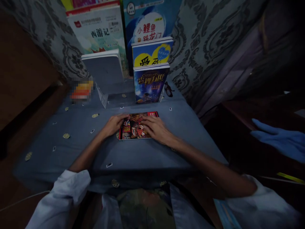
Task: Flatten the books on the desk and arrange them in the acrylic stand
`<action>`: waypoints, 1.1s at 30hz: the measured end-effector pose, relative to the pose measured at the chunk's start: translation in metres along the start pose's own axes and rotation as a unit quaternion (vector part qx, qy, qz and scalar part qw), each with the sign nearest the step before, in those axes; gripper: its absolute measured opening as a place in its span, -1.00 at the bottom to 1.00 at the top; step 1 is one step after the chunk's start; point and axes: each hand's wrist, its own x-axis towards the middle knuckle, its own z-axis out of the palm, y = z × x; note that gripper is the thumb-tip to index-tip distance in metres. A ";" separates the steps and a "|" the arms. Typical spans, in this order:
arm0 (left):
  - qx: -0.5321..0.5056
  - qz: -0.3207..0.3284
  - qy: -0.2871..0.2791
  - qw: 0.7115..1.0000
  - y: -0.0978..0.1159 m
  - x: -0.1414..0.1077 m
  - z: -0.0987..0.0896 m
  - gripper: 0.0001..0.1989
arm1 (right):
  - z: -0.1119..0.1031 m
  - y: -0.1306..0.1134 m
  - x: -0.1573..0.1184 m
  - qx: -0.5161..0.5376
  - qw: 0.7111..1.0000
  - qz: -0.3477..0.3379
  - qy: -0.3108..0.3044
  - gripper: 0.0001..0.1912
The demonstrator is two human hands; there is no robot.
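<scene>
A thin book (137, 130) with a dark cover and a red mask-like face lies flat on the blue-grey tablecloth (147, 156). At its left edge rests my left hand (114, 124), fingers stretched out to touch the upper left part of the cover. My right hand (156, 128) lies across the book's right side, fingers extended over the cover. Neither hand grips it; part of the picture is hidden under the right hand. Just behind the book stands a blue book (150, 84) with gold lettering, upright in a clear stand (116, 99).
Behind stand a yellow-and-blue book (152, 52), a pale green book (97, 33) and a tall blue book (152, 19). A plain grey book (107, 71) fills the left slot. Dark glasses (168, 89) lie right of the stand. A blue glove (281, 138) is off the table's right side.
</scene>
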 end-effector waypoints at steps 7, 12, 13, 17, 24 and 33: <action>-0.114 -0.018 0.038 0.993 -0.024 0.001 0.004 -0.57 | 0.044 -0.061 0.044 0.048 0.979 -0.165 -0.113 -0.62; -0.104 0.021 0.054 0.993 -0.031 0.000 0.013 -0.59 | 0.052 -0.071 0.024 0.044 0.966 -0.208 -0.147 -0.55; -0.087 0.028 0.052 0.994 -0.031 0.000 0.014 -0.60 | 0.052 -0.071 0.018 0.043 0.965 -0.211 -0.151 -0.54; 0.015 0.041 0.042 0.998 -0.029 -0.001 0.017 -0.62 | 0.049 -0.070 0.004 0.044 0.968 -0.210 -0.134 -0.55; 0.202 0.012 -0.014 0.979 0.001 -0.016 0.001 -0.67 | 0.023 -0.059 -0.023 0.068 0.983 -0.162 -0.054 -0.73; 0.252 0.048 -0.042 0.966 0.083 -0.057 0.028 -0.81 | -0.024 -0.010 -0.080 0.079 0.995 -0.056 0.025 -0.74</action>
